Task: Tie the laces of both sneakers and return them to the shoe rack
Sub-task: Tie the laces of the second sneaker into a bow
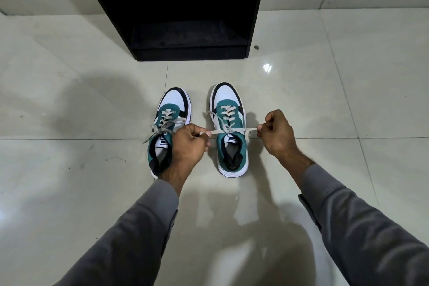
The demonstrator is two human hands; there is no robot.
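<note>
Your left hand [189,144] and right hand [277,133] each pinch an end of the right sneaker's lace [228,131]. That sneaker [229,127] sits at 6 o'clock from the shoe rack [185,7]. Pull evenly toward 9 and 3 o'clock (the left sneaker [168,127] looks tied).

hidden and cut-off parts
left hand [189,146] covers the left sneaker's [170,123] inner side; shoe rack [176,7] top cut by the upper edge; tongue label unreadable.
</note>
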